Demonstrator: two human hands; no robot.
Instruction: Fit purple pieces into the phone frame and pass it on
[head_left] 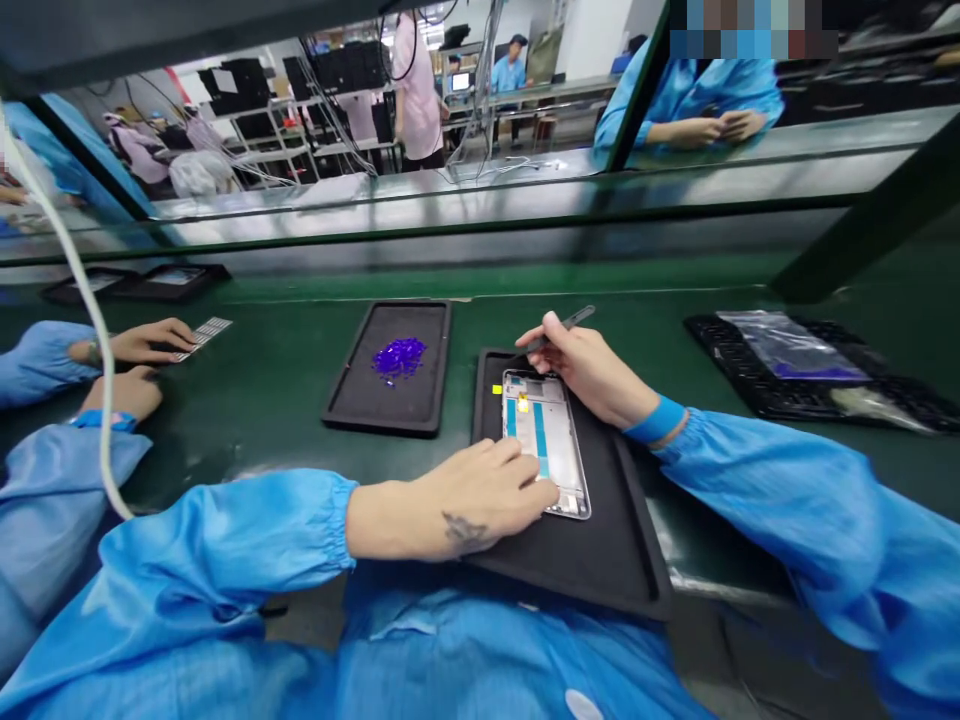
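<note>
A phone frame [553, 430] with blue strips inside lies on a black tray [600, 560] in front of me. My left hand [480, 495] rests on the tray's near side, its fingers lying flat on the frame's lower edge. My right hand [589, 365] is closed around dark tweezers [562, 325], whose tip points down at the frame's top end. A small yellow tab [496, 389] sits on the tray beside the frame.
A second black tray [352, 400] holds a heap of small purple pieces [399, 356]. At right a black tray [750, 390] carries plastic bags. A co-worker's hands [142, 345] work at left by a white strip. A white cable [82, 290] hangs at left.
</note>
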